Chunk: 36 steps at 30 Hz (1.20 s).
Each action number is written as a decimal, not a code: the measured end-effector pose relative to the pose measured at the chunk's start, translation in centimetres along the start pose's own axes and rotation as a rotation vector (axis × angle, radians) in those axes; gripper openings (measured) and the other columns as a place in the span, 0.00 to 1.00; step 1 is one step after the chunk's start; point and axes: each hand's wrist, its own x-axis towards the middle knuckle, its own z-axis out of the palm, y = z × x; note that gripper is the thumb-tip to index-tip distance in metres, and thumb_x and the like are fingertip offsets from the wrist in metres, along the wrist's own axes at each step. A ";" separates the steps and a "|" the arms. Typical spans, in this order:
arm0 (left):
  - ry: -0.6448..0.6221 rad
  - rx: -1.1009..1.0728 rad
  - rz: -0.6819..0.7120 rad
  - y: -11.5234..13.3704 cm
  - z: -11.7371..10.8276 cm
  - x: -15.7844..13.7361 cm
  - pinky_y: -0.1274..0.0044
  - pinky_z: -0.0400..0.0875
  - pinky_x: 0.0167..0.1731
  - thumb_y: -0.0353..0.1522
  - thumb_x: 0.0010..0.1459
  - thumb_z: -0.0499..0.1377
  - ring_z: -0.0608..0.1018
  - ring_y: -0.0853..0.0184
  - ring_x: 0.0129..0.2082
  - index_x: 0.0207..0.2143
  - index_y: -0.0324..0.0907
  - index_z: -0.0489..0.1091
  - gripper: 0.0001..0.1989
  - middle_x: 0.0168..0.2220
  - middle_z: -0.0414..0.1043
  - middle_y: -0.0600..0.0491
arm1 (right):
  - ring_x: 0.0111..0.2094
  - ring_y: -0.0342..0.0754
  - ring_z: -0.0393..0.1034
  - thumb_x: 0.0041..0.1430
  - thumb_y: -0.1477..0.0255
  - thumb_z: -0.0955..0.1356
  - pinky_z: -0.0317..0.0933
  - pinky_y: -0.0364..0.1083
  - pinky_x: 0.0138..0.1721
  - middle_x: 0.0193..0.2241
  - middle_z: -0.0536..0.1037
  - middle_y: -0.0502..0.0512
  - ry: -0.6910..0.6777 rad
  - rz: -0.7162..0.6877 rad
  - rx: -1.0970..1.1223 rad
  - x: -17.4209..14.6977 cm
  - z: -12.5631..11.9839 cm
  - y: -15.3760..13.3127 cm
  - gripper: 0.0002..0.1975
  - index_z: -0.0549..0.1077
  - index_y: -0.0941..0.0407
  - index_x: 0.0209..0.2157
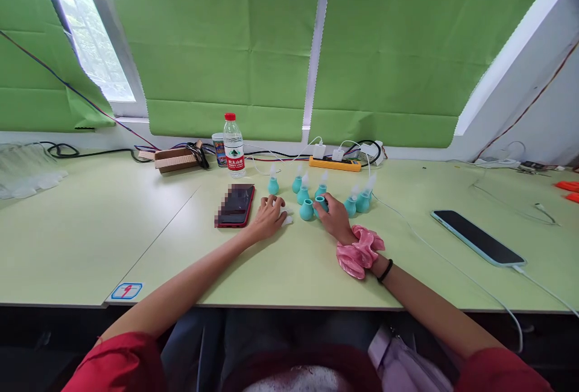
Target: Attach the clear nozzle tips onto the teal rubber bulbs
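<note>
Right hand (335, 217) is gripping a round-mouthed teal bulb (320, 203) at a pale green table (294, 277)

We are looking down past two bare forearms in red sleeves. The teal bulb is standing upright, its mouth facing up, just left of the right palm; the thumb and fingers are curling in around it, nearly closed. A second round-mouthed bulb (306, 210) is standing just to its left, between the two hands. We are unable to see deep enough into either to tell what they are holding.

Six more teal bulbs are standing upright around these, each wearing a translucent tip in its mouth: one tipped bulb (273, 186) is standing beyond the left hand (270, 217), three are clustering in the middle, and two are sitting right of the right hand. The left hand is resting low with its fingers bent over some translucent pieces (287, 219); we cannot tell whether it is pinching any.

Farther back, a clear water bottle (234, 148) is standing with its red cap on, beside a printed cup (219, 149) whose contents are hiding from us. Left of them, a cardboard box (176, 161) is lying with a bundled black cable (198, 154) at its right end.
</note>
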 end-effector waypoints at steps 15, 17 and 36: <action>-0.107 -0.049 0.184 0.3 0.4 -0.3 0.68 0.48 0.48 0.35 0.56 0.45 0.58 0.63 0.49 0.43 0.41 0.59 0.13 0.44 0.60 0.47 | 0.34 0.48 0.65 0.49 0.70 0.59 0.56 0.45 0.33 0.32 0.72 0.54 -0.003 0.024 0.077 0.6 0.5 1.3 0.11 0.65 0.55 0.36; -0.099 -0.056 0.165 0.4 0.3 -0.2 0.68 0.51 0.47 0.33 0.56 0.44 0.59 0.63 0.47 0.44 0.41 0.58 0.13 0.44 0.60 0.46 | 0.37 0.48 0.65 0.49 0.72 0.59 0.56 0.46 0.36 0.34 0.72 0.55 -0.003 -0.027 0.079 0.6 0.8 1.6 0.11 0.64 0.56 0.36; -0.086 -0.036 0.102 0.2 0.7 -0.3 0.66 0.57 0.44 0.37 0.54 0.46 0.58 0.60 0.46 0.46 0.44 0.58 0.16 0.45 0.58 0.47 | 0.41 0.51 0.61 0.43 0.76 0.61 0.56 0.49 0.41 0.37 0.67 0.57 0.024 -0.206 -0.011 0.5 1.3 1.8 0.16 0.63 0.57 0.38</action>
